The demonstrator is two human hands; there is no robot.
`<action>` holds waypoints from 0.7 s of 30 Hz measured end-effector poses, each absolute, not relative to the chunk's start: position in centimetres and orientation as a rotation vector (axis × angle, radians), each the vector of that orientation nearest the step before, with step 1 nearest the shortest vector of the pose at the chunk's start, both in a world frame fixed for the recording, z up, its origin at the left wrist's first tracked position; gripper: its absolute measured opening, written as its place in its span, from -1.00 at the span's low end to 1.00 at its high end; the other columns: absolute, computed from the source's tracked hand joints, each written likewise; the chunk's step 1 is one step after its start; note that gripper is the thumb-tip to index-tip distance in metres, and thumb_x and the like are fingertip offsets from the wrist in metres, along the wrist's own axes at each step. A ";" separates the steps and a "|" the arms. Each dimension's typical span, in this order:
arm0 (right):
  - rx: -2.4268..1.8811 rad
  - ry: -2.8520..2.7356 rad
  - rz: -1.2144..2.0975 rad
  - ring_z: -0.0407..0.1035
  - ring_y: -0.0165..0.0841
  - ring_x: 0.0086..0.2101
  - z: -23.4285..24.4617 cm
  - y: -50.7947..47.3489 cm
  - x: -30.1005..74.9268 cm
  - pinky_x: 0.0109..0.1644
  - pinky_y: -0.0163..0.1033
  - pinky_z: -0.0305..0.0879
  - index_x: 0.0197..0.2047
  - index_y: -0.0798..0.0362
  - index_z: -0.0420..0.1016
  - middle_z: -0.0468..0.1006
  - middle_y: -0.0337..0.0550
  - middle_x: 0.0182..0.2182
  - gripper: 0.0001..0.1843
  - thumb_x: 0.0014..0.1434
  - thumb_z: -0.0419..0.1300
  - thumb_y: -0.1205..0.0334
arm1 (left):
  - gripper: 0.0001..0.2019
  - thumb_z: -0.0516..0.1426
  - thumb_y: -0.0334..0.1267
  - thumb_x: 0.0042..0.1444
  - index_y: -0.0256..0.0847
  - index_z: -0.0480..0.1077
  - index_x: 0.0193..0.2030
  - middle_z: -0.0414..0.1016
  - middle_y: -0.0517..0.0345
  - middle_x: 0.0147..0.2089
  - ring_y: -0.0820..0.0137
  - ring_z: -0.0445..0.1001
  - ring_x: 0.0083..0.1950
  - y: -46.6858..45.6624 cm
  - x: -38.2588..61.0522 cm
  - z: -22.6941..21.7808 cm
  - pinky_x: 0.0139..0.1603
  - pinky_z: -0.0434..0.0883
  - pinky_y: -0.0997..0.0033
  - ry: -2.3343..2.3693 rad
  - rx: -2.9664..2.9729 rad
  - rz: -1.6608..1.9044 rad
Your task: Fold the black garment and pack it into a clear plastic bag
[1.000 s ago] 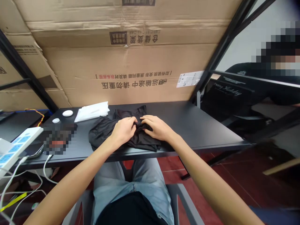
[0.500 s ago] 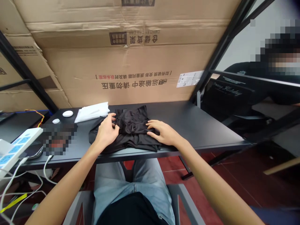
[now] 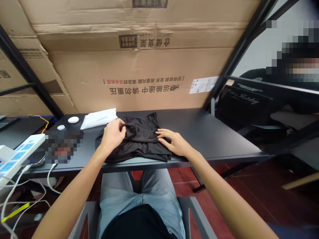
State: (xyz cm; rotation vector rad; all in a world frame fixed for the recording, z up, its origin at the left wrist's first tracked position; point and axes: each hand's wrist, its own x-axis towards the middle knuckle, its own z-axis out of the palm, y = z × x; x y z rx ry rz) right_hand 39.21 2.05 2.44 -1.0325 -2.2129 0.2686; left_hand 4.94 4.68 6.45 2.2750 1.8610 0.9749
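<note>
A crumpled black cloth (image 3: 143,141), perhaps a garment, lies near the front edge of the black desk; its exact kind cannot be made out. My left hand (image 3: 113,132) is at its left side, with thumb and fingers closed on a raised fold of the fabric. On the right side of the cloth rests my right hand (image 3: 174,142), fingers stretched out and slightly apart, fingertips touching the edge. A white plastic packet (image 3: 99,118) lies behind my left hand.
Left on the desk (image 3: 199,132) are a small white case (image 3: 73,120), a round white lid (image 3: 60,127), a blurred-out dark item and a white power strip (image 3: 23,154) with cables. Cardboard (image 3: 144,66) stands behind. Another person sits beyond the right frame post.
The thumb and fingers of my left hand have closed on a fold of the black cloth and lifted it slightly. My right hand has stayed nearly in place.
</note>
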 end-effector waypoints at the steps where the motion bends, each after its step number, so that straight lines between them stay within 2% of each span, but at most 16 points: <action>1: -1.032 -2.208 0.267 0.50 -0.06 0.33 2.3 2.1 39.2 0.47 0.17 0.44 -0.04 -0.13 0.71 0.73 -0.10 0.18 -0.78 0.50 0.22 0.05 | -0.89 0.20 -0.22 0.30 -0.08 0.52 -0.08 0.70 0.07 -0.10 0.14 0.67 -0.04 4.6 3.5 6.4 0.06 0.53 0.16 1.920 2.204 1.018; 3: -1.036 -2.204 0.269 0.50 -0.05 0.33 2.2 2.2 39.3 0.46 0.17 0.45 -0.03 -0.14 0.72 0.73 -0.11 0.17 -0.76 0.50 0.22 0.03 | -0.86 0.24 -0.17 0.25 -0.08 0.51 -0.09 0.71 0.10 -0.15 0.14 0.68 -0.10 4.2 0.4 6.4 0.04 0.54 0.16 2.034 2.082 1.042; 5: -1.041 -2.214 0.265 0.51 -0.05 0.32 2.2 2.4 39.3 0.45 0.17 0.46 -0.01 -0.14 0.73 0.73 -0.11 0.17 -0.74 0.52 0.21 0.01 | -0.79 0.26 -0.20 0.19 -0.08 0.50 -0.04 0.71 0.13 -0.16 0.18 0.68 -0.16 3.6 -2.3 6.5 0.04 0.55 0.15 2.121 2.003 1.055; 7: -1.036 -2.234 0.230 0.50 -0.04 0.32 2.5 2.7 39.3 0.46 0.18 0.45 -0.03 -0.14 0.74 0.72 -0.10 0.18 -0.72 0.53 0.19 0.01 | -0.73 0.25 -0.21 0.19 -0.09 0.50 0.03 0.71 0.11 -0.10 0.21 0.68 -0.16 3.2 -3.9 6.9 0.05 0.57 0.15 2.167 1.979 1.145; 10: -1.032 -2.244 0.110 0.47 -0.04 0.33 3.5 3.6 39.0 0.48 0.17 0.42 0.00 -0.11 0.73 0.67 -0.04 0.23 -0.70 0.54 0.15 0.05 | -0.63 0.23 -0.05 0.28 -0.11 0.51 0.16 0.67 -0.02 0.16 0.15 0.68 0.06 3.3 -3.6 7.8 0.14 0.59 0.15 2.026 2.121 1.276; 12: -1.066 -2.267 0.025 0.45 -0.03 0.32 4.1 4.6 38.7 0.48 0.18 0.39 0.13 -0.07 0.69 0.62 0.02 0.27 -0.70 0.53 0.15 0.10 | -0.47 0.28 0.09 0.27 -0.13 0.50 0.27 0.61 -0.09 0.30 0.04 0.60 0.28 4.0 -2.2 8.3 0.31 0.54 0.07 1.899 2.269 1.196; 14: -1.153 -2.321 -0.043 0.46 0.00 0.29 4.6 5.7 38.4 0.44 0.21 0.42 0.25 -0.05 0.63 0.62 0.08 0.24 -0.65 0.49 0.20 0.15 | -0.39 0.32 0.12 0.22 -0.14 0.49 0.31 0.60 -0.11 0.33 -0.05 0.54 0.37 4.9 -0.9 8.6 0.43 0.45 -0.01 1.841 2.358 1.034; 17: -1.290 -2.401 -0.062 0.53 0.02 0.14 4.8 7.1 38.2 0.27 0.15 0.54 0.16 -0.06 0.67 0.65 0.09 0.07 -0.69 0.39 0.29 0.23 | -0.64 0.28 -0.03 0.28 -0.11 0.57 0.14 0.69 -0.03 0.18 0.00 0.61 0.26 6.3 -0.1 8.7 0.39 0.48 0.03 1.755 2.378 0.947; 19: -1.293 -2.419 -0.016 0.55 -0.01 0.04 5.1 7.8 38.1 0.20 0.09 0.57 0.01 -0.05 0.70 0.64 0.06 -0.03 -0.80 0.36 0.30 0.26 | -0.79 0.24 -0.11 0.29 -0.11 0.58 -0.03 0.71 0.01 0.06 0.08 0.65 0.15 7.0 -0.5 8.8 0.31 0.52 0.09 1.691 2.391 1.030; 21: -1.253 -2.359 0.005 0.56 -0.03 0.00 5.5 8.0 37.9 0.18 0.07 0.56 -0.08 -0.04 0.68 0.62 0.05 -0.05 -0.86 0.36 0.27 0.28 | -0.84 0.25 -0.13 0.28 -0.12 0.55 -0.09 0.69 0.02 0.02 0.13 0.65 0.09 7.1 -1.3 9.0 0.24 0.56 0.12 1.650 2.406 1.172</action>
